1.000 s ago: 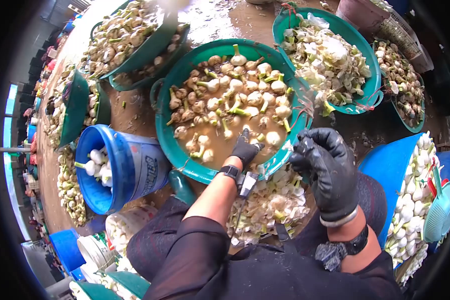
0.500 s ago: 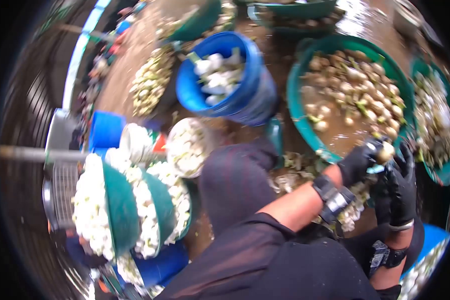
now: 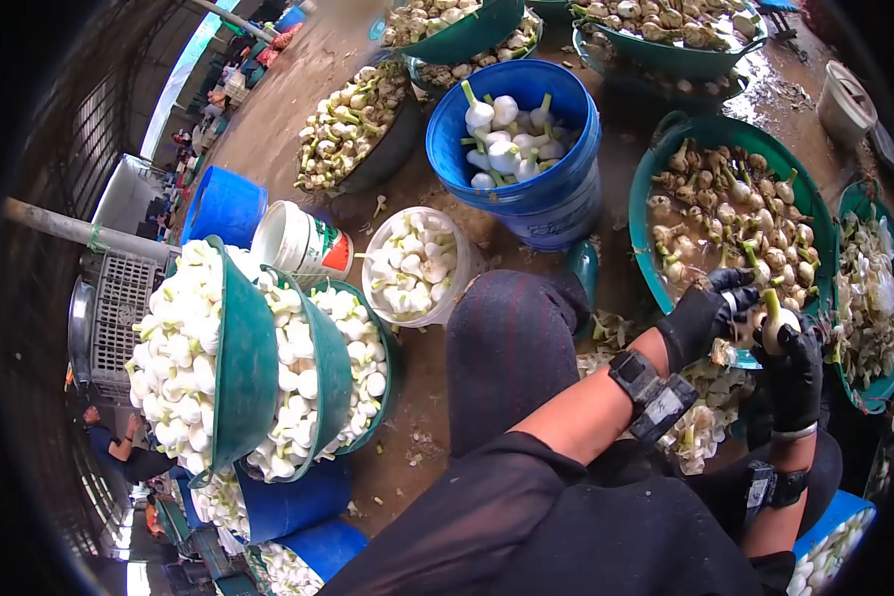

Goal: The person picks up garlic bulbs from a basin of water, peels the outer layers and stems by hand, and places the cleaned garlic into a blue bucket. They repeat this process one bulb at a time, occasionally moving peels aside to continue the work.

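Gloved in black, my right hand (image 3: 793,370) grips a pale garlic bulb (image 3: 780,328) with its short green stem pointing up. My left hand (image 3: 707,313), also in a black glove, is just left of that bulb at the near rim of the green tub (image 3: 649,268). Its fingers are curled, with a white band around them; I cannot tell what they hold. Inside the tub, unpeeled brownish garlic bulbs (image 3: 755,214) lie in muddy water. Below my hands is a heap of loose garlic skins (image 3: 700,422).
A blue bucket (image 3: 556,204) of peeled bulbs and a white bucket (image 3: 457,288) of bulbs stand ahead of my knee. Green basins (image 3: 243,368) heaped with white garlic are at left. Another green tub (image 3: 889,377) with skins stands at right. A person (image 3: 119,447) is far left.
My view has shifted and become sharper. The bulb now sits upright in my right hand, stem up, and my left hand has drawn slightly away from it.
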Demonstrator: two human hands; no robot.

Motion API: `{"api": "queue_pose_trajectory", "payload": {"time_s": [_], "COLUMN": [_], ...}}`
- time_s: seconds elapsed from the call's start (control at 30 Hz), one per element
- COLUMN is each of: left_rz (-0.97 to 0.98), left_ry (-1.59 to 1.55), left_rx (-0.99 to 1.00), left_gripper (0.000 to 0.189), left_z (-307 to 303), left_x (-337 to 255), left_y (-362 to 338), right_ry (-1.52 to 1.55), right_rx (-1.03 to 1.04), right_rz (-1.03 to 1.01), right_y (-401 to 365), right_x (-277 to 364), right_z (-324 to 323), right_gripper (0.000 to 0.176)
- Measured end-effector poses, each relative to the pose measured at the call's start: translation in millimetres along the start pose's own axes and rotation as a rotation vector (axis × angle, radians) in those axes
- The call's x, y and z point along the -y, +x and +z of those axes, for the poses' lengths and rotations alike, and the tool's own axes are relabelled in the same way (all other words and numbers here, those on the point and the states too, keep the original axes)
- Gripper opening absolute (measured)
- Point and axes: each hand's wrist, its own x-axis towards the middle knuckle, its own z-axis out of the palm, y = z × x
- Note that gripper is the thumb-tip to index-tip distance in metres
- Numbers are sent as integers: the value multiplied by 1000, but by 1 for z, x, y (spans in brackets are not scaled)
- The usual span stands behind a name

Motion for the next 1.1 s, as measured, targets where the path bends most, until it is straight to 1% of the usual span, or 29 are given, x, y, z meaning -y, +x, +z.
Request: {"api": "queue_pose_trajectory", "payload": {"time_s": [0.03, 0.07, 0.1, 0.13, 0.17, 0.23, 0.27, 0.3, 0.33, 0.37, 0.43, 0.47, 0.5, 0.57, 0.63, 0.67, 0.7, 0.77, 0.8, 0.9, 0.93, 0.97, 1.03, 1.1], "left_rz": [-81, -27, -11, -65, -120, -94, 62, 217, 194, 169, 564, 362, 153, -12, -6, 92, 90, 694, 694, 34, 7, 4, 57, 78], "left_ry": [-1, 128, 149, 150, 152, 80, 217, 342, 424, 500, 1059, 914, 787, 473, 526, 694, 697, 1356, 1358, 635, 561, 563, 704, 744], "left_rx": [48, 112, 164, 141, 122, 90, 104, 133, 117, 117, 262, 207, 147, 48, 74, 126, 137, 275, 284, 38, -16, -10, 47, 58], "left_gripper": [33, 35, 34, 33, 31, 29, 28, 27, 27, 26, 26, 25, 24, 21, 22, 23, 23, 22, 22, 26, 24, 24, 20, 17], "left_z": [10, 12, 12, 11, 9, 9, 0, -2, -7, -10, -17, -4, 8, 12, 13, 12, 12, 15, 19, 38, 41, 42, 41, 32], "left_x": [-12, -12, -14, -17, -19, -18, -8, -2, 5, -4, -9, -21, -31, -30, -34, -35, -37, -41, -42, -46, -43, -43, -44, -39], "left_y": [-10, -11, -14, -15, -15, -17, -14, -10, -7, -12, -12, -17, -22, -21, -23, -23, -23, -22, -21, -25, -24, -23, -24, -21], "right_ry": [-5, -2, 4, -104, -124, -194, -241, -170, -203, -221, -177, -166, -88, 51, 141, 146, 170, 193, 197, 178, 168, 158, 133, 156], "right_rx": [-3, 70, 144, 153, 140, 140, 192, 221, 219, 241, 159, 171, 177, 196, 196, 191, 193, 212, 208, 219, 210, 203, 185, 157], "right_rz": [1, -6, -16, -3, -41, -208, -266, -263, -304, -319, -167, -144, -125, -89, -31, -32, -38, -43, -48, -61, -79, -97, -126, -78], "right_y": [2, 5, 7, 8, 4, 2, 2, 0, -1, 1, -5, -1, -1, 0, -2, -2, -2, -1, -1, 0, 1, 1, -1, -5], "right_x": [0, -1, -2, -2, 0, -2, -3, -4, -5, -4, 8, 4, 3, -2, 1, 1, 1, 2, 2, -2, -4, -5, -4, 1], "right_z": [3, 6, 8, 5, 9, 16, 12, 16, 14, 12, 18, 11, 11, 6, 6, 6, 6, 3, 2, 0, 0, 0, 1, 1], "right_gripper": [46, 45, 45, 47, 50, 54, 58, 61, 63, 63, 57, 54, 53, 48, 47, 47, 47, 46, 46, 45, 44, 42, 40, 42]}}
